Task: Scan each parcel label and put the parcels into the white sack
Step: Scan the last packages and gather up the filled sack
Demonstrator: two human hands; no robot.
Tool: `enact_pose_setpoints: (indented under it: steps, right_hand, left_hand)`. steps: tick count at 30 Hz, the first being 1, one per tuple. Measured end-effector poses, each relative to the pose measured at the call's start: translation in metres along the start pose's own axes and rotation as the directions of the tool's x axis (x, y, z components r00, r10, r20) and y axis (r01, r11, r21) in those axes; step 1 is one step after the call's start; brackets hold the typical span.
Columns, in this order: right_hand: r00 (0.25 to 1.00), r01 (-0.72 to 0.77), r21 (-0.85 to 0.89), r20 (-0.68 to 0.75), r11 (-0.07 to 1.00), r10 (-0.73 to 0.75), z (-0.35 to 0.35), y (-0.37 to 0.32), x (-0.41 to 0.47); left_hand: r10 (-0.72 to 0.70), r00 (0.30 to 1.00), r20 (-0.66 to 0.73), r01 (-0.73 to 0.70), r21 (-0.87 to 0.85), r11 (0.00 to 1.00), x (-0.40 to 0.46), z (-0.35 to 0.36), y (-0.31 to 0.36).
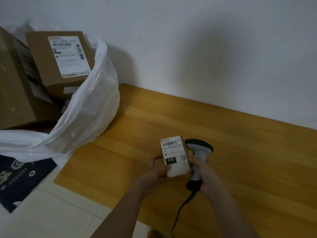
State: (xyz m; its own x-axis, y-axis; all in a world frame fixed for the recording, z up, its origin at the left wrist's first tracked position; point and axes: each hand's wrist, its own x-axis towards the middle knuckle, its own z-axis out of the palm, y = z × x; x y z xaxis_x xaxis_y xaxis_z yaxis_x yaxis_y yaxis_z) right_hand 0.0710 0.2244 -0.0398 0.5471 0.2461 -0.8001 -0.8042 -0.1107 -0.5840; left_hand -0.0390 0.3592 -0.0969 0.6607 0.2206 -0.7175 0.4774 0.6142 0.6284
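A small parcel (175, 156) with a white barcode label marked "010" faces up over the wooden floor. My left hand (158, 170) grips its lower left edge. My right hand (199, 170) holds the handle of a grey and black barcode scanner (199, 148), whose head sits right beside the parcel's upper right corner; the fingertips also touch the parcel's right side. The white sack (89, 114) stands open at the left, with several brown cardboard parcels inside, one labelled box (63, 57) on top.
The scanner's black cable (181, 210) trails down toward me. A dark blue mat (20, 179) with white print lies at the lower left on pale tiles. A white wall runs along the back of the wooden floor strip (240, 152).
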Motion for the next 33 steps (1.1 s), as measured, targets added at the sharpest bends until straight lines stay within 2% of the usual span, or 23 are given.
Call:
enact_pose_setpoints:
  steps: [5,9,13,16,20,24,33]
  right_hand:
    - [0.999,0.045,-0.118,0.034,0.992,-0.042,0.019,-0.038,-0.015]
    - [0.978,0.197,-0.159,0.103,0.968,-0.182,0.035,-0.080,-0.046]
    - [0.924,0.326,-0.182,0.270,0.928,-0.272,0.046,-0.122,-0.093]
    - [0.843,0.453,-0.198,0.411,0.869,-0.346,0.048,-0.149,-0.134]
    - [0.763,0.583,-0.249,0.496,0.774,-0.415,0.048,-0.175,-0.185]
    - [0.688,0.639,-0.187,0.573,0.746,-0.446,0.045,-0.190,-0.228]
    - [0.622,0.696,-0.114,0.589,0.708,-0.516,0.038,-0.198,-0.272]
  left_hand:
    - [0.167,0.979,-0.120,-0.171,-0.028,0.985,-0.017,0.000,0.041]
    - [0.280,0.936,-0.214,-0.283,0.019,0.959,-0.039,0.003,0.079]
    - [0.359,0.884,-0.299,-0.364,0.039,0.930,-0.060,0.009,0.111]
    - [0.387,0.851,-0.355,-0.401,0.037,0.915,-0.074,0.015,0.130]
    - [0.411,0.825,-0.389,-0.430,0.041,0.902,-0.088,0.021,0.151]
    - [0.445,0.791,-0.421,-0.462,0.068,0.884,-0.101,0.024,0.165]
    - [0.472,0.772,-0.425,-0.499,0.056,0.865,-0.122,0.029,0.184]
